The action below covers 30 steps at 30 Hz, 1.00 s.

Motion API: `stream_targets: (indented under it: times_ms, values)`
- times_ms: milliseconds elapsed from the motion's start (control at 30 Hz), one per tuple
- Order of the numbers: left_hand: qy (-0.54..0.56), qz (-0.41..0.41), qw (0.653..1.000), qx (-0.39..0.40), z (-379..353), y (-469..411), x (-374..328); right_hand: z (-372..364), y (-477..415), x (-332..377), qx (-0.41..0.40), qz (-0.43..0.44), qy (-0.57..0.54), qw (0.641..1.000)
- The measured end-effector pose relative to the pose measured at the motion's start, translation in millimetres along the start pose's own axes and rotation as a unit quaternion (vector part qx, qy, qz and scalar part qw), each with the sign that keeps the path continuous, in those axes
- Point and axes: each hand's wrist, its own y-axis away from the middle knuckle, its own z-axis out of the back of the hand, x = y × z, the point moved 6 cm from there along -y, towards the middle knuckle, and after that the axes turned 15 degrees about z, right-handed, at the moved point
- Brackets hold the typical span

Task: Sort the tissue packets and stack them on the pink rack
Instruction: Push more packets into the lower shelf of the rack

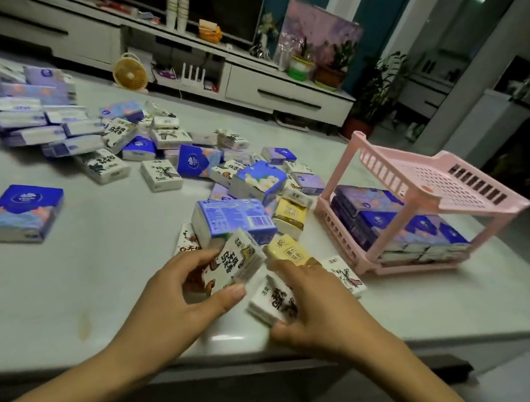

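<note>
My left hand (181, 291) grips a white tissue packet with black lettering (235, 263), lifted slightly near the table's front edge. Just to its right, my right hand (312, 303) holds another white lettered packet (271, 302) lying on the table. A yellow packet (289, 252) sits just beyond my right fingers. The pink rack (426, 198) stands at the right; its lower shelf is filled with blue and purple packets (406, 225), while the upper shelf is bare. Several mixed packets (219, 173) lie scattered across the middle of the table.
A lone blue packet (20, 214) lies at the left. Piled blue and white packets (30, 114) fill the far left corner. The white table's front edge (210, 355) runs just below my hands. A TV cabinet (238, 68) with a small fan (129, 71) and plants stands behind.
</note>
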Motion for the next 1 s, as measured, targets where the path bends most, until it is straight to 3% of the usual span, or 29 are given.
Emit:
stream_targets:
  times_ms: [100, 167, 267, 367, 533, 733, 1000]
  values:
    - [-0.025, -0.009, 0.999, 0.025, -13, -3, -6, 21, 11, -8, 0.060, -0.013, -0.084, 0.995]
    - [-0.033, -0.020, 0.998, 0.044, -24, -7, -13, 47, 15, -20, 0.059, -0.019, -0.078, 0.995]
    - [-0.034, -0.024, 0.996, 0.080, -44, -16, -24, 88, 4, -46, 0.014, -0.041, -0.028, 0.999]
    - [-0.017, -0.019, 0.995, 0.093, -56, -26, -27, 110, -22, -74, -0.001, -0.083, 0.098, 0.992]
    - [0.040, 0.007, 0.994, 0.106, -63, -29, -13, 101, -49, -111, 0.029, -0.116, 0.203, 0.972]
    - [0.056, 0.028, 0.989, 0.137, -74, -30, -5, 82, -57, -120, 0.045, -0.076, 0.269, 0.959]
    - [0.066, 0.042, 0.986, 0.147, -71, -38, -3, 64, -68, -123, 0.062, -0.085, 0.233, 0.967]
